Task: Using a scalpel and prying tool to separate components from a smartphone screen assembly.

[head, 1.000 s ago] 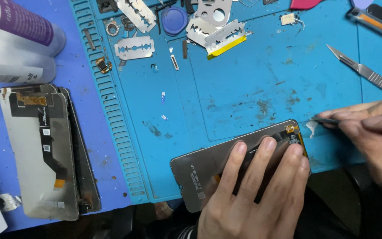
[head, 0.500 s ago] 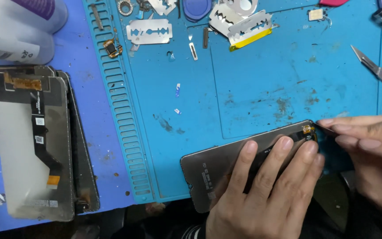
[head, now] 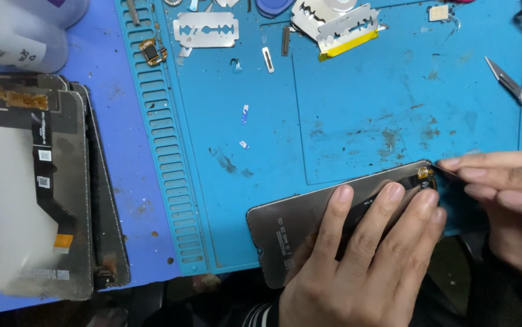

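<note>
A dark phone screen panel (head: 285, 227) lies face down at the near edge of the blue repair mat (head: 358, 121). My left hand (head: 364, 266) presses flat on it, three fingers spread across its back. My right hand (head: 503, 200) comes in from the right with fingers pinched together at the panel's far right corner, by a small gold connector (head: 423, 174). Something thin seems held between those fingertips, but it is too small to make out.
A second screen panel with its flex cable (head: 31, 188) lies at left on the purple surface. Razor blades (head: 205, 29) and small parts sit along the mat's far edge. A scalpel (head: 518, 92) lies at right. White bottles (head: 19, 36) stand at top left.
The view has shifted so everything sits a little higher and more to the right. My right fingertips have closed in on the panel's corner. My left hand keeps pressing on the panel.
</note>
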